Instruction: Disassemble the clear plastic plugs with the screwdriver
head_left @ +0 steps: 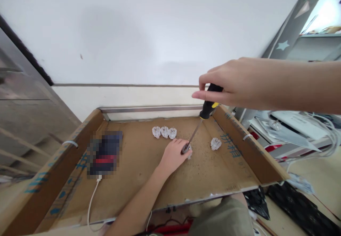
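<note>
My right hand (221, 83) is closed round the black and yellow handle of a screwdriver (206, 109). Its long shaft slants down to the left, with the tip at a clear plastic plug (189, 153) on the cardboard. Around that plug my left hand (174, 155) has its fingers closed, steadying it against the surface; a dark piece sits at the tip by the fingers, too small to make out. Behind my left hand, three clear plugs (164, 132) stand in a row with their pins up. Another clear plug (215, 143) lies to the right.
The cardboard tray (133, 186) has raised sides at left and right. A blurred-out phone (105, 153) lies at its left with a white cable (90, 197) running off the front edge. A white wall (128, 44) rises behind. Papers and cables (290, 126) lie at the right.
</note>
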Available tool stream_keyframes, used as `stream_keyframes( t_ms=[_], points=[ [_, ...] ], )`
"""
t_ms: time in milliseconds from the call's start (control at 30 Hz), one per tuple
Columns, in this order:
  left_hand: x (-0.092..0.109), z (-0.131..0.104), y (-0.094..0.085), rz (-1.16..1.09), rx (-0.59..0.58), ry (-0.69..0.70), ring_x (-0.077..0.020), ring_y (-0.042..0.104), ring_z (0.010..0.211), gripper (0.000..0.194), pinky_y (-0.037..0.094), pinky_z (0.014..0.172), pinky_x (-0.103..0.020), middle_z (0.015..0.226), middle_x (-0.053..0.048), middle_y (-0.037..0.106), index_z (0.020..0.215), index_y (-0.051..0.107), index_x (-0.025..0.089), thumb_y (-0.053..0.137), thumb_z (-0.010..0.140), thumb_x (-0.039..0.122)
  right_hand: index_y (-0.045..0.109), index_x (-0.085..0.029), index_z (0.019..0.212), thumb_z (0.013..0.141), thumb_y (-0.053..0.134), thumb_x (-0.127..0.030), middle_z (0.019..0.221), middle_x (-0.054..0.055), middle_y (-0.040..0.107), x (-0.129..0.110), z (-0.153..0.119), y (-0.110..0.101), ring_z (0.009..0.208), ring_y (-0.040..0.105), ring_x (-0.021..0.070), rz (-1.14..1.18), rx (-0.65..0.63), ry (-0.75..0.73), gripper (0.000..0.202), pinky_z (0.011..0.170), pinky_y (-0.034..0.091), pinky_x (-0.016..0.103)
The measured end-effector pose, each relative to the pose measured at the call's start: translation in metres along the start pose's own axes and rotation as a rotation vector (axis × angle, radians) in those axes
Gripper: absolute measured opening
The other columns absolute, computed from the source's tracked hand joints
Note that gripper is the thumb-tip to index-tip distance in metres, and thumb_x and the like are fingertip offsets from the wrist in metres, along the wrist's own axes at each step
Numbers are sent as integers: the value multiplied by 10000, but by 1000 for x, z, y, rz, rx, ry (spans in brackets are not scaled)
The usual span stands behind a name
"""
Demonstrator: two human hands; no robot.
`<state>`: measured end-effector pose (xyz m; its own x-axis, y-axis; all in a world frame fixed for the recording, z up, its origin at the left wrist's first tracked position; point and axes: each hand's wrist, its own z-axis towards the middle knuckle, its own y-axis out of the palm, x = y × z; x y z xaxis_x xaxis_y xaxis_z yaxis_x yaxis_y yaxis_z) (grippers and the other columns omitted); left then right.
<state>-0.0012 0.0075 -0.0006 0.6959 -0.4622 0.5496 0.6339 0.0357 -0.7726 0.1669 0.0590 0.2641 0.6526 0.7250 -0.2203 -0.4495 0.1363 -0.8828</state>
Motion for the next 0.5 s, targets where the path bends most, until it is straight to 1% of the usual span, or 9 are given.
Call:
stream_keyframes(
  t_ms=[67, 133, 200, 267, 300, 333, 367, 433, 500],
  points=[
    [0, 0, -1, 15, -6, 3, -207, 546, 958, 197, 426, 870, -339, 1036, -12, 649, 992, 590, 219, 588, 814, 303, 518, -179, 563, 574, 753, -342, 468, -92, 451, 17, 2, 9, 399, 357, 17, 118, 123, -16, 286, 465, 300, 200],
    [1, 0, -1, 26, -16, 3, -209, 547, 960, 189, 429, 866, -339, 1032, -18, 647, 988, 590, 218, 581, 819, 301, 526, -182, 581, 571, 751, -309, 518, -88, 492, 26, 5, 13, 411, 376, 17, 214, 170, 7, 259, 461, 291, 199],
    [1, 0, -2, 29, -19, 5, -208, 548, 961, 178, 431, 863, -338, 1026, -23, 646, 978, 591, 213, 577, 822, 296, 527, -184, 600, 624, 711, -329, 542, -86, 498, 22, 8, 9, 411, 385, 12, 229, 195, 56, 235, 461, 302, 198],
    [1, 0, -2, 23, -13, 10, -207, 548, 958, 166, 430, 865, -340, 1024, -22, 646, 963, 593, 209, 576, 823, 297, 535, -181, 615, 656, 688, -345, 524, -80, 475, 5, 9, 0, 410, 389, 13, 213, 183, 165, 228, 469, 319, 203],
    [0, 0, -2, 18, -9, 14, -206, 548, 956, 162, 428, 867, -342, 1023, -19, 647, 956, 594, 208, 577, 823, 301, 548, -177, 626, 639, 707, -339, 510, -74, 465, -5, 8, -5, 413, 394, 19, 208, 141, 245, 228, 471, 319, 209],
    [0, 0, -1, 13, -7, 17, -206, 548, 955, 163, 426, 870, -344, 1023, -18, 647, 953, 595, 208, 577, 823, 305, 568, -171, 640, 605, 735, -327, 501, -67, 465, -15, 7, -11, 414, 395, 23, 192, 44, 308, 232, 472, 311, 215],
    [-1, 0, -1, 8, -4, 19, -205, 549, 952, 169, 426, 871, -345, 1020, -16, 648, 958, 596, 209, 578, 822, 308, 593, -168, 668, 580, 753, -315, 513, -58, 483, -24, 5, -15, 421, 397, 26, 160, -73, 326, 234, 474, 300, 218],
    [-2, 0, 0, -1, -2, 16, -203, 550, 949, 190, 429, 864, -341, 1016, -14, 649, 982, 596, 213, 579, 822, 314, 639, -187, 799, 557, 759, -297, 616, -40, 557, -36, 1, -22, 468, 431, 35, 48, -314, 264, 292, 494, 294, 214],
    [-3, 1, 1, -6, -3, 7, -202, 552, 952, 209, 433, 854, -335, 1014, -13, 651, 1003, 598, 217, 579, 822, 318, 622, -236, 989, 586, 724, -338, 786, -23, 601, -40, -3, -25, 555, 488, 54, -124, -427, 168, 427, 535, 306, 211]
  ],
)
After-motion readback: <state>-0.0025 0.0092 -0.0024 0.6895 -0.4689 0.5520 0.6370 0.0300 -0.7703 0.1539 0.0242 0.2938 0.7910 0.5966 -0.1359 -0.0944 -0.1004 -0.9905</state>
